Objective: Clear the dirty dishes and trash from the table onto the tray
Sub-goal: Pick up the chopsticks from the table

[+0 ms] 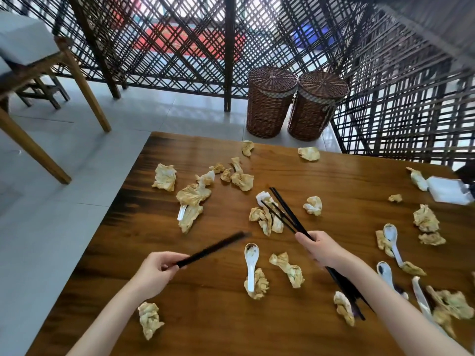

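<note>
Several crumpled, stained napkins lie scattered over the wooden table. My left hand grips a pair of black chopsticks that point up and to the right, above the table. A bundle of several black chopsticks is held in my right hand, its tips over a napkin pile in the middle. A dirty white soup spoon lies between my hands. More white spoons rest at the right among napkins. No tray is in view.
A white napkin stack sits at the table's right edge. Two lidded wicker baskets stand on the floor beyond the table, against a dark lattice screen. A wooden chair stands at the far left on the tiled floor.
</note>
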Motion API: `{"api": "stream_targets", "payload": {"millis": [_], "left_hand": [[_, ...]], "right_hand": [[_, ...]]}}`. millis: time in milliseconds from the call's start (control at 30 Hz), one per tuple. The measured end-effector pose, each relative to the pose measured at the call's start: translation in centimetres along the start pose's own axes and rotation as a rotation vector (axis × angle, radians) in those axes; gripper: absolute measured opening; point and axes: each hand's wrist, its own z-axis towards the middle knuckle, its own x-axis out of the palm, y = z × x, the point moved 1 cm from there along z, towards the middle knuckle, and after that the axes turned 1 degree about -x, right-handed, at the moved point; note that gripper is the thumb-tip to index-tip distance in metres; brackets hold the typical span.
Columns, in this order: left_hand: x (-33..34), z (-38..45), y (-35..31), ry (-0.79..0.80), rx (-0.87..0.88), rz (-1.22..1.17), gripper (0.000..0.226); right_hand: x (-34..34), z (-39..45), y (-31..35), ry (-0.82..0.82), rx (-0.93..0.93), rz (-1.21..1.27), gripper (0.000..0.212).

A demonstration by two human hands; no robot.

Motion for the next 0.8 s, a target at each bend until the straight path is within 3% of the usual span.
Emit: {"api": "stream_targets", "payload": {"millis": [100,233,533,700,800], "left_hand": [[1.0,-0.5,-1.4,0.135,0.045,0.155,0.030],[4.0,-0.8,-4.2,0.193,0.123,0.266,0.022],[8.5,-0.5,-8.4,0.219,0.285,0.196,0.023],[8.8,-0.2,-8.7,0.225,0.353,0.181,0.026],[8.3,0.1,-8.7,0.225,0.377,0.179,0.026]], "right_hand": [[-0.2,-0.1,0.6,0.019,-0.010,-0.041,0.037],[0.0,-0.6,1.3,0.067,-0.032,-0.095,0.033],[1.3,-1.8,0.9,0.240,0.021,-0.167,0.031],[1.0,-2.2,0.5,0.214,0.052,-0.344,0.043],[1.0,-3.0,0.6,0.326,0.124,-0.276,0.041]]}}
